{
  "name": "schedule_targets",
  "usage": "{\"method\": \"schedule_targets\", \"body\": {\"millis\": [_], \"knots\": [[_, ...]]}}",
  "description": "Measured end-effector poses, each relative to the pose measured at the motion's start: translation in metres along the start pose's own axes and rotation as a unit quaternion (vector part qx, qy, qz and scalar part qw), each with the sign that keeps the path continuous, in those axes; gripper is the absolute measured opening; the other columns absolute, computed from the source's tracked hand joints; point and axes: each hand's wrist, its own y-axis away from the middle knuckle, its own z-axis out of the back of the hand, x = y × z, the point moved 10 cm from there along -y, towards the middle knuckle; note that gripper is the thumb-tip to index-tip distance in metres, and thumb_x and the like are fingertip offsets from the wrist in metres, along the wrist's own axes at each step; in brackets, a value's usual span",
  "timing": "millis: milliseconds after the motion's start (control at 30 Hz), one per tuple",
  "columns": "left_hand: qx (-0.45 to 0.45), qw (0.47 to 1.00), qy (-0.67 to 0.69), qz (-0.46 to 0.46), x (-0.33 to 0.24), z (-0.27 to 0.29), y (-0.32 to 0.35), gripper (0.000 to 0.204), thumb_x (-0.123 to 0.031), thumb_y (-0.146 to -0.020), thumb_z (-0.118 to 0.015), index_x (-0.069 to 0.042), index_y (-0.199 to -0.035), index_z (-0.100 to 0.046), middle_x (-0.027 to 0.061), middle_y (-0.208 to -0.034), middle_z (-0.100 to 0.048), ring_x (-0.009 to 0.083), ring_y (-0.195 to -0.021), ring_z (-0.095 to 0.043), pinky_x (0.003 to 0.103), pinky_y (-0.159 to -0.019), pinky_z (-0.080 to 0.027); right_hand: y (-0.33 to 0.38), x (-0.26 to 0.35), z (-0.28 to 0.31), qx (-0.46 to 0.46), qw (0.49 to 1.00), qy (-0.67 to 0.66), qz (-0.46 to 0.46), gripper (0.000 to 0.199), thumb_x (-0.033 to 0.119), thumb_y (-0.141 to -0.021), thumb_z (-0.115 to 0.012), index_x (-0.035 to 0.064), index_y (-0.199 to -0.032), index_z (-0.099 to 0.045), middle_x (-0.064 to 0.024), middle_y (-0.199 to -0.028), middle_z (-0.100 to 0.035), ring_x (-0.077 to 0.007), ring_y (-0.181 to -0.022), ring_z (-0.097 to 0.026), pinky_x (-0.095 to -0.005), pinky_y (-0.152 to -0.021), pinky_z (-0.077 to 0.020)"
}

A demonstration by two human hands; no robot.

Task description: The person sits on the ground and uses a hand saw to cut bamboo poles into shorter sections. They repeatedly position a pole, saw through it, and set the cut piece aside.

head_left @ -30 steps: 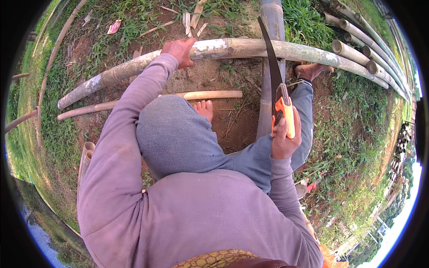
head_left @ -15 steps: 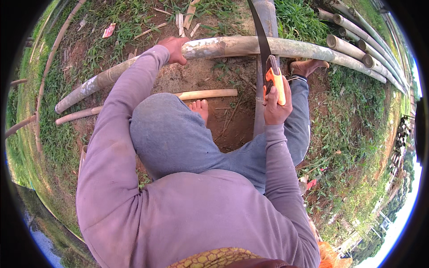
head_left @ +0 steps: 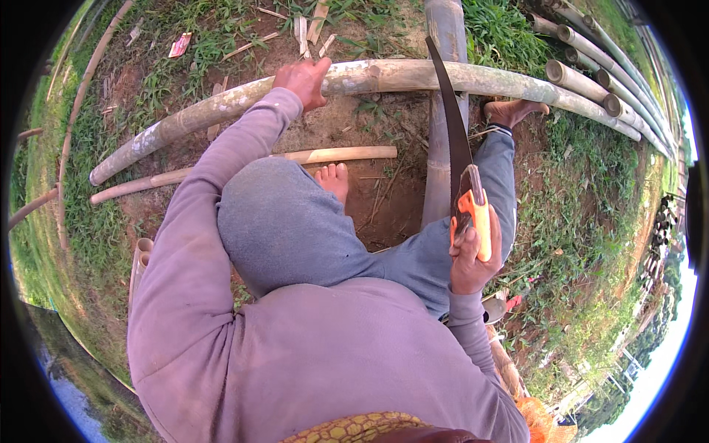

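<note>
A long bamboo pole (head_left: 402,75) lies crosswise in front of me, over another bamboo pole (head_left: 437,177) that runs away from me. My left hand (head_left: 303,83) grips the crosswise pole left of where the two cross, fingers over its far side. In my right hand (head_left: 474,262) is a handsaw (head_left: 459,140), held by its orange handle near my right knee. The dark curved blade points away from me and passes across the crosswise pole at the crossing. Whether its teeth touch the bamboo I cannot tell.
My bare right foot (head_left: 515,112) is by the crosswise pole. A thinner bamboo piece (head_left: 354,153) lies near my left foot (head_left: 332,181). Several bamboo poles (head_left: 576,80) are stacked at the far right. Split scraps (head_left: 301,35) and a red-and-white wrapper (head_left: 179,44) lie on the grassy soil.
My right hand has drawn the saw back toward me and slightly right. My left hand, still on the pole, appears a little farther right.
</note>
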Motion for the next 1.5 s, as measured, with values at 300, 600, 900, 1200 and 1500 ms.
{"method": "schedule_targets", "body": {"millis": [300, 600, 900, 1200, 1500], "knots": [[0.006, 1.0, 0.0, -0.009, -0.013, 0.002, -0.011, 0.074, -0.037, -0.082, -0.092, -0.019, -0.143, -0.053, 0.015, -0.129, -0.073, 0.0394, -0.118, -0.074, 0.051, -0.099, -0.061, -0.179, -0.016, -0.087, -0.023, 0.997, 0.003, 0.075, 0.045, 0.013, -0.105, -0.075, -0.005, -0.145, -0.063, -0.0127, -0.124, -0.076, -0.0164, -0.107, -0.071, -0.0304, -0.096, -0.0573], [0.008, 1.0, -0.002, 0.013, 0.004, 0.001, 0.007, 0.061, -0.038, -0.085, -0.09, -0.015, -0.131, -0.057, 0.0151, -0.122, -0.074, 0.038, -0.115, -0.075, 0.05, -0.099, -0.062, 0.005, -0.019, 0.002, -0.005, 1.0, -0.013, 0.015, 0.057, 0.02, -0.109, -0.067, -0.008, -0.156, -0.05, -0.0222, -0.13, -0.075, -0.0076, -0.068, -0.063, -0.0214, -0.066, -0.055], [0.009, 1.0, 0.0, -0.005, -0.005, 0.005, -0.012, 0.071, -0.038, -0.082, -0.091, -0.019, -0.14, -0.054, 0.0149, -0.131, -0.071, 0.0387, -0.119, -0.073, 0.051, -0.102, -0.06, -0.13, -0.018, -0.071, -0.048, 0.99, 0.038, 0.127, 0.045, 0.014, -0.105, -0.074, -0.0049, -0.145, -0.064, -0.0142, -0.124, -0.077, -0.0124, -0.095, -0.07, -0.0281, -0.085, -0.0589], [0.01, 1.0, 0.004, 0.003, 0.001, 0.002, -0.007, 0.062, -0.041, -0.084, -0.091, -0.016, -0.13, -0.057, 0.0153, -0.125, -0.073, 0.0382, -0.118, -0.074, 0.05, -0.101, -0.062, -0.026, -0.033, -0.024, 0.004, 0.998, -0.055, 0.021, 0.049, 0.013, -0.11, -0.063, -0.0085, -0.153, -0.053, -0.0192, -0.135, -0.073, -0.007, -0.07, -0.064, -0.0247, -0.069, -0.0583], [0.032, 0.999, 0.004, 0.013, 0.007, -0.008, -0.003, 0.079, -0.037, -0.08, -0.091, -0.019, -0.146, -0.052, 0.0163, -0.131, -0.072, 0.0409, -0.119, -0.073, 0.052, -0.1, -0.06, -0.041, -0.024, -0.029, 0.002, 0.999, -0.026, 0.03, 0.055, 0.018, -0.107, -0.071, -0.005, -0.154, -0.054, -0.0175, -0.129, -0.076, -0.0086, -0.076, -0.067, -0.0244, -0.065, -0.0563]]}}
